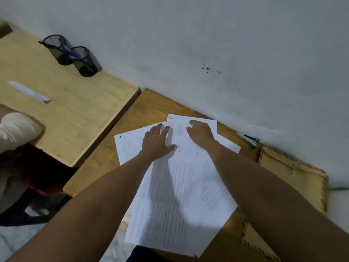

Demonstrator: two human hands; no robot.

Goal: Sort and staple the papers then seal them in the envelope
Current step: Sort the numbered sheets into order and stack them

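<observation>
Head view, sorting stage. Several loose printed papers lie fanned and overlapping on the middle of the wooden bench, their near corners overhanging its front edge; the top sheet runs from near the back edge toward the viewer, with another sheet showing beneath it at the left. The left hand lies flat with fingers spread, palm down on the sheets, gripping nothing; the right hand rests on the far end of the top sheet with fingers slightly bent, apparently pressing rather than pinching, though its fingertips are blurred. Brown envelopes with striped borders lie at the right edge of the bench, one partly under the papers' near corner; a dark object, possibly the stapler, sits at the back edge against the wall, too blurred to confirm. An adjoining bench at the left carries two mesh pen holders and a folded paper strip. Handling judgement: the sheets are light, thin and limp, sliding easily over one another; they are best squared by their edges, then taken at a corner or short edge, pinched gently to avoid creasing.
</observation>
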